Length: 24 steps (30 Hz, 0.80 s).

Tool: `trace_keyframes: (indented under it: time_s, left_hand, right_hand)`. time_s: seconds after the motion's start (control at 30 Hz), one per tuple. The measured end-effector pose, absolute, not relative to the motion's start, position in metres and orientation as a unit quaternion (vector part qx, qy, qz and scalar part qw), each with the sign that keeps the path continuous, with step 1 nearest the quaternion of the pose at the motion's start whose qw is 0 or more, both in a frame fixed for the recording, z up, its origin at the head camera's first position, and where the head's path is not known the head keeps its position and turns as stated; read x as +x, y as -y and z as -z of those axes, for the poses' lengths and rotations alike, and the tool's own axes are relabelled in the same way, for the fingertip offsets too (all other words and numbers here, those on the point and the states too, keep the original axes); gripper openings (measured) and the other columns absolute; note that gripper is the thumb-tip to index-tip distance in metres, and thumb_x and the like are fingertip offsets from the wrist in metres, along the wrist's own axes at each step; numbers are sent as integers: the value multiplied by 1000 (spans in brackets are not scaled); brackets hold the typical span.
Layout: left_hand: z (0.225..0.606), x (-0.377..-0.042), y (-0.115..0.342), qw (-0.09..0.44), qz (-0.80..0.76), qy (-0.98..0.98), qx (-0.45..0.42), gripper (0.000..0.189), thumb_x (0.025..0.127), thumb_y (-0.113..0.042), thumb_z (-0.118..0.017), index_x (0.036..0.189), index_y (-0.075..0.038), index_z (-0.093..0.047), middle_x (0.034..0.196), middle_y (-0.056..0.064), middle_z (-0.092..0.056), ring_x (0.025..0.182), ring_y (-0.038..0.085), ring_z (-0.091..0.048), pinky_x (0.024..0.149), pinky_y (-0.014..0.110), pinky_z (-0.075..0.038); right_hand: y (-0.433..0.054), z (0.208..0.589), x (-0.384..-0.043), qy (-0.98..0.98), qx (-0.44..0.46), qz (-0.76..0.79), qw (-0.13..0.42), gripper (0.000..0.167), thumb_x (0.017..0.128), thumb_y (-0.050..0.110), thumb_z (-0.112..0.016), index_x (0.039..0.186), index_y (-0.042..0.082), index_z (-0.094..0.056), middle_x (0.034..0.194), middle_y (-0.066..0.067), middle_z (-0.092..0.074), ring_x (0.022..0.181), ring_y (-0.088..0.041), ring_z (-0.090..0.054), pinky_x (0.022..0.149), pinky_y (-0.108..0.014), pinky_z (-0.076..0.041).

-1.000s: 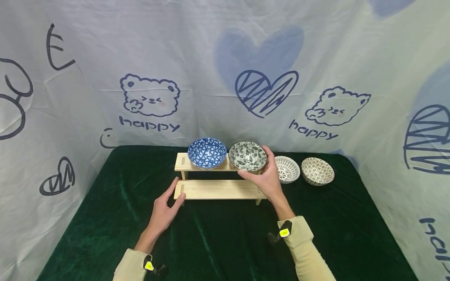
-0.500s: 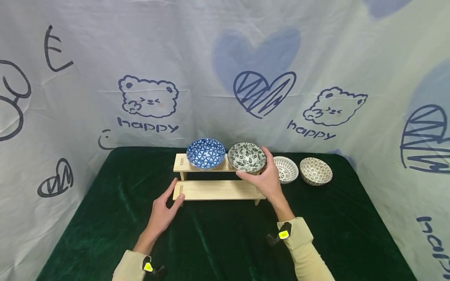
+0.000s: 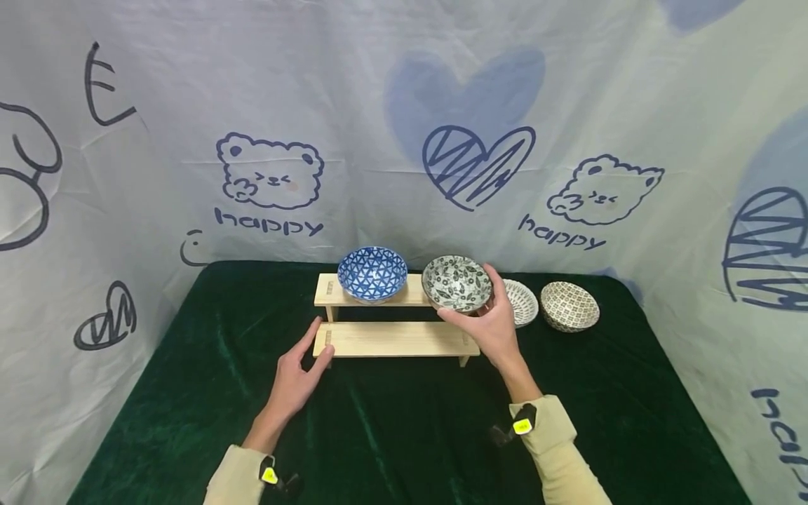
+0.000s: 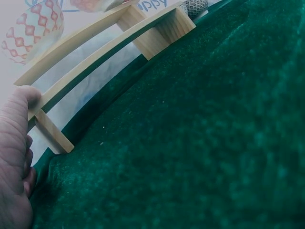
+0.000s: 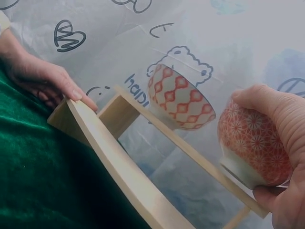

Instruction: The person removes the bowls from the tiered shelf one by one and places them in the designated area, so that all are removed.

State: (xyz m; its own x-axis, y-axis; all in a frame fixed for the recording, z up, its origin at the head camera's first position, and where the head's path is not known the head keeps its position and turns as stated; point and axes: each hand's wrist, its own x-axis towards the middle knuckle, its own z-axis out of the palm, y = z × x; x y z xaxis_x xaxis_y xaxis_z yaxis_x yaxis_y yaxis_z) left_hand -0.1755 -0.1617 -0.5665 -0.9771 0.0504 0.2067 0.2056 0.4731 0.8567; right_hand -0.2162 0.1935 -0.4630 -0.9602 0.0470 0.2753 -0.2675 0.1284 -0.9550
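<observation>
My right hand [image 3: 492, 328] grips the black-and-white floral bowl [image 3: 456, 280], thumb at the near side and fingers round its right side. In the right wrist view the outside of this bowl [image 5: 255, 138] shows a reddish flower pattern, and its foot is at the upper shelf's edge. To its left on the upper shelf stands a blue triangle-patterned bowl [image 3: 372, 272]. My left hand [image 3: 293, 379] holds the left end of the two-step wooden stand [image 3: 394, 340] at its lower shelf, thumb on the front edge.
Right of the stand, a white ribbed-pattern bowl [image 3: 522, 304] is partly hidden by my right hand. Beside it sits a beige lattice-patterned bowl [image 3: 570, 307]. A dark green cloth [image 3: 391, 435] covers the table, and a printed white curtain [image 3: 372, 105] closes off the back and sides.
My right hand has shifted the floral bowl a little to the right along the upper shelf, widening the gap to the blue bowl. My left hand keeps its place on the stand.
</observation>
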Motion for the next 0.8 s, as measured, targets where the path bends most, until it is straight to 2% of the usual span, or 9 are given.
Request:
trace_keyframes:
  time_s: [0.4,0.6,0.8]
  left_hand:
    - [566,-176,162,78,511,853,-77,69,105,-38,-64,164,-14,-36,167,3,-37,152,31,-39,122,61,-30]
    - [567,-177,162,80,512,851,-80,68,105,-38,-64,163,-14,-36,167,3,-38,152,31,-39,122,60,-30]
    - [566,-175,163,80,514,851,-77,68,105,-39,-64,163,-15,-37,166,3,-39,152,30,-39,122,60,-30]
  right_hand:
    - [-204,463,-206,755,49,-639,139,110,75,8,-94,162,8,-27,160,-15,-35,143,-29,-44,118,-52,-41]
    - [-213,465,-200,745,42,-650,144,110,76,5,-93,163,9,-26,162,-9,-34,145,-23,-41,120,-47,-38]
    - [-221,468,-195,766,33,-623,155,111,76,7,-93,164,10,-26,164,-9,-32,146,-26,-41,120,-48,-38]
